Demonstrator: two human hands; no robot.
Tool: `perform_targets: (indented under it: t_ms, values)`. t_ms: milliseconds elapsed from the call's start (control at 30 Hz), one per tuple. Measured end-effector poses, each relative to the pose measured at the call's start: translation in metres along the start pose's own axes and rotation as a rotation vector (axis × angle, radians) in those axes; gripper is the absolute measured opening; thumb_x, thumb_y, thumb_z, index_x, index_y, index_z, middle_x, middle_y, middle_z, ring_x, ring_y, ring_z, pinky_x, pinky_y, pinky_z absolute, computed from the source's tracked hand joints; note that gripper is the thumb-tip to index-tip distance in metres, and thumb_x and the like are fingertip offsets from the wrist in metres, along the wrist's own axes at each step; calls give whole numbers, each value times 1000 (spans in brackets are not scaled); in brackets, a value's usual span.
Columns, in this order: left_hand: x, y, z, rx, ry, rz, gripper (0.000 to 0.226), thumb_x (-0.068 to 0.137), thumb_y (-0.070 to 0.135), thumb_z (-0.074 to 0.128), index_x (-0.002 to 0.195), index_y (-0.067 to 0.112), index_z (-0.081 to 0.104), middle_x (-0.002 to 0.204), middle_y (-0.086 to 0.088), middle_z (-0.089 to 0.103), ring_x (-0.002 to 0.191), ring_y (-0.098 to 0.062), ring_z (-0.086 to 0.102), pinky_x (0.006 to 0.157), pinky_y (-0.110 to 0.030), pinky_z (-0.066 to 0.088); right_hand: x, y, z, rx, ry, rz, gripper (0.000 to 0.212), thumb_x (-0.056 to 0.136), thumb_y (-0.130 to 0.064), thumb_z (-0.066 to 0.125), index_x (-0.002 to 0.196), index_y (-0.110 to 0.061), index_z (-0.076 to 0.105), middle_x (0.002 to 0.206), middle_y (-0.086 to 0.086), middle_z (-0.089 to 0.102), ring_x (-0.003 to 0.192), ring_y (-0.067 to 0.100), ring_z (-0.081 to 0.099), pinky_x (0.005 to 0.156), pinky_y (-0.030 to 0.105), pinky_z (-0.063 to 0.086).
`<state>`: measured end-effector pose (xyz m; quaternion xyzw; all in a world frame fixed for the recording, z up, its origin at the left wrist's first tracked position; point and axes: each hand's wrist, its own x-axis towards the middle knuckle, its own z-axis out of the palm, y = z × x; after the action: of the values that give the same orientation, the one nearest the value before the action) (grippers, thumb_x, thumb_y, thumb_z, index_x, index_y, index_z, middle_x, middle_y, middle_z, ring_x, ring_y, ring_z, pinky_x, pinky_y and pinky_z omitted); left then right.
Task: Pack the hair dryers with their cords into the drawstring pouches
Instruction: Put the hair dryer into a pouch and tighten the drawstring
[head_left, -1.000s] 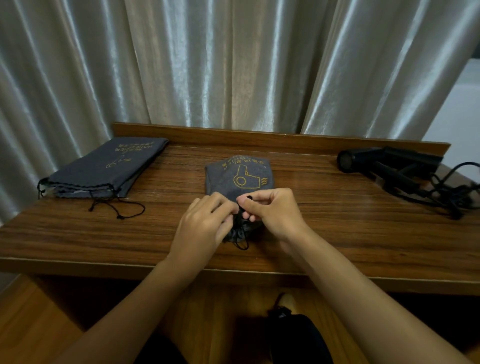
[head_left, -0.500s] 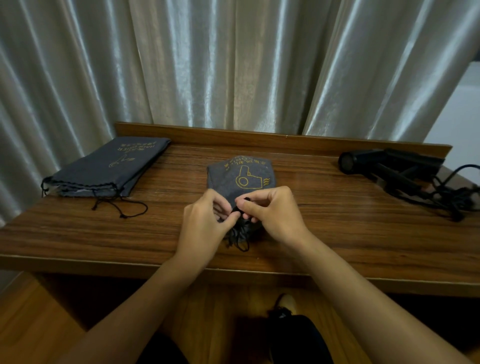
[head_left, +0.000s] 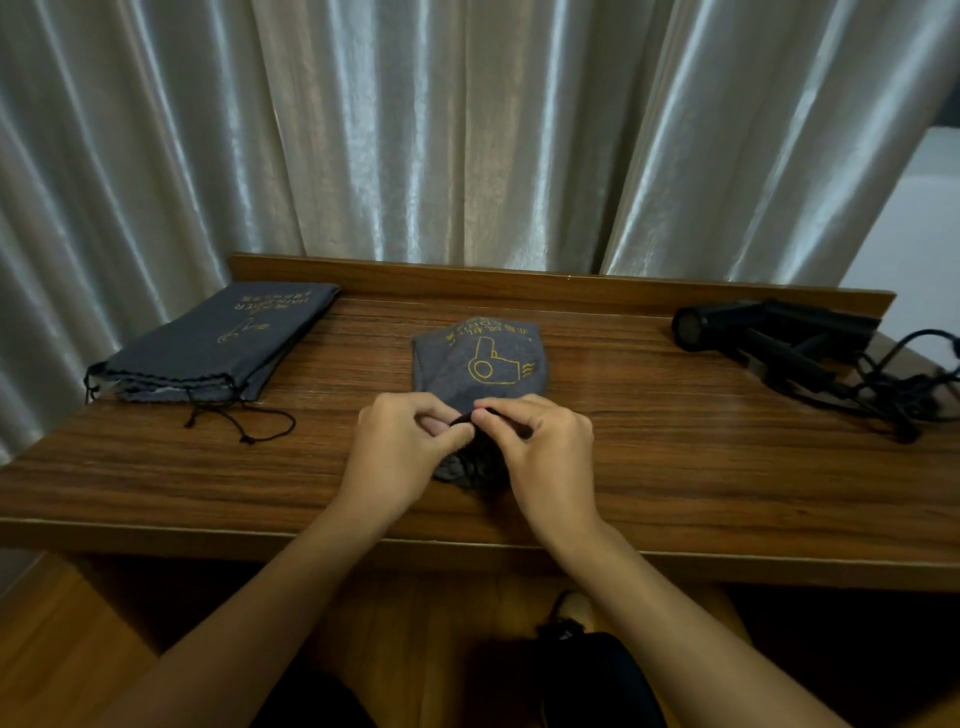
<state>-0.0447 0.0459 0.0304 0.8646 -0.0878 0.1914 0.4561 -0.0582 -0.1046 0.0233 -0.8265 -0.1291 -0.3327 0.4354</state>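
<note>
Left grip (head_left: 402, 441), right grip (head_left: 540, 441) pinched together

Single head-worn view; looks forward and down from above the near edge of the wooden table (head_left: 675, 467); close range; faces the curtain (head_left: 467, 130) behind.

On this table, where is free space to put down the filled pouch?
Bare wood lies between the flat pouches on the left and the filled pouch, and between that pouch and the hair dryers. The right end is crowded with dryers and tangled cords. Both hands occupy the middle front.
</note>
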Motion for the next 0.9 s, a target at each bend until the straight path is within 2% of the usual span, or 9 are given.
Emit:
perform_targets:
  t_ms: [100, 200, 333, 467, 567, 767, 833, 900]
  values:
    - [7, -4, -11, -242, -157, -160, 14, 72, 10, 84, 74, 18, 73, 63, 2, 68, 52, 2, 58, 52, -13, 47, 1, 0, -1, 24, -39, 11, 10, 84, -18, 77, 93, -16, 80, 88, -3, 77, 81, 5, 70, 78, 30, 55]
    - [9, -6, -16, -389, -239, -242, 11, 73, 3, 81, 77, 8, 72, 62, 2, 65, 53, 0, 58, 52, -11, 46, 1, -1, 0, 37, -60, 3, 10, 85, -18, 76, 94, -16, 80, 89, -4, 77, 82, 3, 70, 79, 26, 55]
    - [10, -13, -18, -431, -332, -304, 7, 77, 7, 78, 82, 8, 72, 68, -2, 68, 64, -8, 61, 58, -17, 47, 0, 1, 1, 47, -57, -11, 11, 84, -16, 77, 94, -15, 80, 90, -4, 77, 83, 2, 69, 80, 21, 54]
    - [12, -16, -20, -478, -359, -305, 17, 74, 19, 76, 88, 8, 75, 77, -6, 74, 71, -9, 68, 61, -15, 52, -1, 7, 1, 91, -36, 22, 11, 83, -16, 77, 93, -14, 80, 91, -5, 77, 85, -1, 70, 82, 20, 54]
    - [13, -18, -19, -551, -383, -361, 15, 79, 18, 73, 91, 10, 76, 80, -6, 75, 76, -9, 70, 63, -14, 53, -1, 11, 1, 100, -32, 45, 11, 83, -17, 77, 93, -14, 80, 91, -5, 77, 85, -2, 69, 82, 21, 55]
    - [15, -18, -24, -506, -376, -405, 12, 81, 21, 75, 88, 11, 78, 83, -11, 76, 76, -10, 71, 57, -15, 49, 0, 17, -2, 214, -61, 154, 10, 83, -16, 77, 93, -15, 80, 89, -8, 76, 84, 0, 70, 79, 30, 58]
    - [14, -22, -25, -338, -318, -339, 12, 84, 23, 74, 85, 12, 77, 75, -9, 74, 67, -9, 65, 56, -15, 45, 0, 20, -4, 201, -50, 139, 9, 83, -14, 77, 91, -14, 81, 85, -6, 74, 82, 4, 68, 79, 24, 54]
    - [11, -27, -27, -153, -251, -223, 11, 87, 20, 71, 80, 13, 74, 60, -2, 64, 55, -9, 54, 49, -14, 40, 0, 24, -6, 169, -11, 142, 6, 82, -12, 77, 86, -15, 80, 83, -6, 68, 80, 4, 65, 76, 15, 48]
